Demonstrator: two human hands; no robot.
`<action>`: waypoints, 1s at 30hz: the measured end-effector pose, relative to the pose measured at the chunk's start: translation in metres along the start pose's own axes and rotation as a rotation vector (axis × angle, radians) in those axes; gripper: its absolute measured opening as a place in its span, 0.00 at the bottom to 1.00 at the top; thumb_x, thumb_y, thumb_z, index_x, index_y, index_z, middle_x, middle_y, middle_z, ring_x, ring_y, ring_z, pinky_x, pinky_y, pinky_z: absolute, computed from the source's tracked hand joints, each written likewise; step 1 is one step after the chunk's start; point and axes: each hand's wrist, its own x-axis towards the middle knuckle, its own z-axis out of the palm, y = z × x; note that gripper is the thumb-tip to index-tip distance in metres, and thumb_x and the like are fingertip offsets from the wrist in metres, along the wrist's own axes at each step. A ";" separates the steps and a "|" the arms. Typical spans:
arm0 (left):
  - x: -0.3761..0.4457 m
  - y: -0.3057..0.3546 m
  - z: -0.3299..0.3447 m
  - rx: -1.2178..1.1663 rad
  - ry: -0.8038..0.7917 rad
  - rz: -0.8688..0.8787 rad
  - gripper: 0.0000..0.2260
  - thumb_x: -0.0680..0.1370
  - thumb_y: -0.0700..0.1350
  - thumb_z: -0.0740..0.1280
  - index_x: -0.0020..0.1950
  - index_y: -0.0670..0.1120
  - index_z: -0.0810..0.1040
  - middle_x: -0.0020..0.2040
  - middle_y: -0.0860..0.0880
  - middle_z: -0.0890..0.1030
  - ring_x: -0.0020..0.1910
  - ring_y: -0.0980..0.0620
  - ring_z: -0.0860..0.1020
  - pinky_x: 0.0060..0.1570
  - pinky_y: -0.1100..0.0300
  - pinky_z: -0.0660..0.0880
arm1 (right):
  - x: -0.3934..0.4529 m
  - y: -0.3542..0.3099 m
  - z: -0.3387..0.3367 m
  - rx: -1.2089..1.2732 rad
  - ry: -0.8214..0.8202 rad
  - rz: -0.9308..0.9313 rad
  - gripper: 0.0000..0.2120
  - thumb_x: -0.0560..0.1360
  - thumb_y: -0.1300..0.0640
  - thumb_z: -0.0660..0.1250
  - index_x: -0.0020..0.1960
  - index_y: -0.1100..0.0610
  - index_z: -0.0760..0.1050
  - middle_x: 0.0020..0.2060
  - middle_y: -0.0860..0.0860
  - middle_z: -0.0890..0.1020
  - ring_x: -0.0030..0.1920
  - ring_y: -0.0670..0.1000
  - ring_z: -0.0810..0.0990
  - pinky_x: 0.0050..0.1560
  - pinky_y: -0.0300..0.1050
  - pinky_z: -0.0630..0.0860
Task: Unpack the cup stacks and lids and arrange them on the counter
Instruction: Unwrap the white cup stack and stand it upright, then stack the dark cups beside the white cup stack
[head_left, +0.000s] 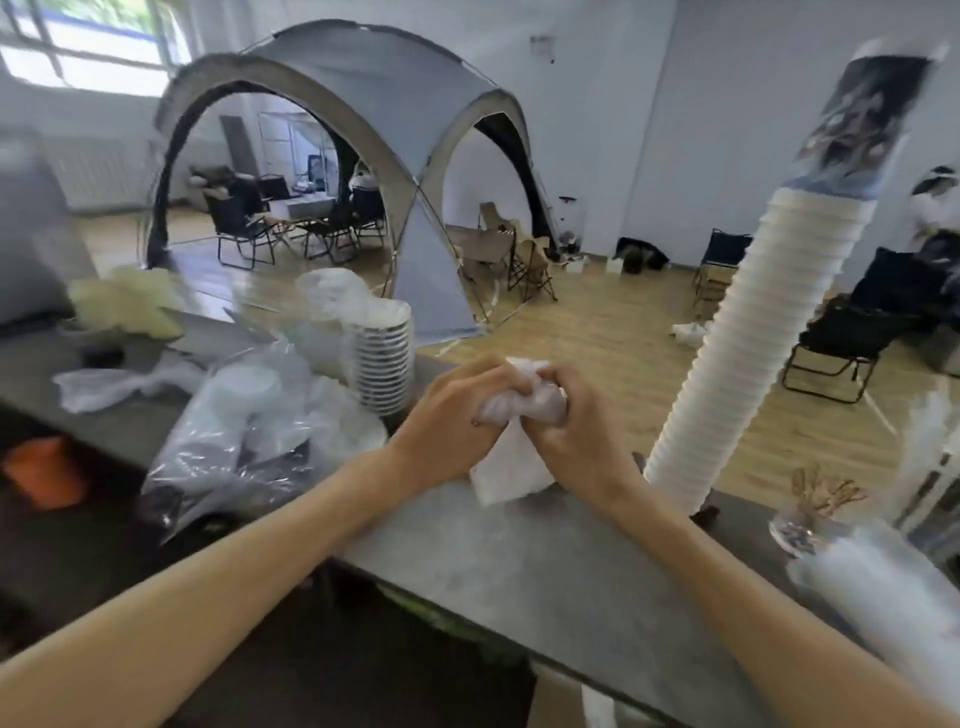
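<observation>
Both hands are working together above the grey counter (519, 571): the left hand (447, 415) and the right hand (576, 431) are each clenching one crumpled clear plastic wrapper (511, 431), its loose end hanging down to the counter. Left of them, a heap of plastic bags (249, 431) is lying beside a short cup stack (383, 358) that is standing upright by the counter's far edge. Right of the hands, a tall cup stack (758, 353) is leaning slightly, its top still sleeved in printed wrapping.
</observation>
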 end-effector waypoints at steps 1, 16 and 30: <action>-0.011 -0.010 -0.013 0.023 0.019 -0.020 0.11 0.75 0.32 0.72 0.54 0.43 0.81 0.54 0.49 0.80 0.51 0.56 0.78 0.51 0.66 0.73 | 0.003 -0.006 0.019 0.012 -0.033 -0.003 0.13 0.75 0.61 0.71 0.59 0.55 0.76 0.47 0.48 0.82 0.46 0.45 0.81 0.40 0.34 0.74; -0.181 -0.240 -0.265 0.323 0.174 -0.504 0.12 0.73 0.34 0.73 0.55 0.43 0.81 0.53 0.47 0.79 0.51 0.52 0.77 0.52 0.59 0.72 | 0.056 -0.085 0.320 -0.177 -0.428 -0.050 0.22 0.80 0.50 0.66 0.73 0.48 0.69 0.65 0.48 0.77 0.62 0.47 0.77 0.64 0.50 0.75; -0.233 -0.469 -0.232 0.569 -0.747 -0.751 0.32 0.82 0.60 0.58 0.82 0.52 0.52 0.82 0.42 0.53 0.80 0.40 0.54 0.78 0.46 0.54 | 0.061 -0.071 0.407 -0.354 -0.499 0.124 0.23 0.82 0.48 0.61 0.75 0.54 0.69 0.73 0.51 0.71 0.73 0.53 0.67 0.75 0.50 0.64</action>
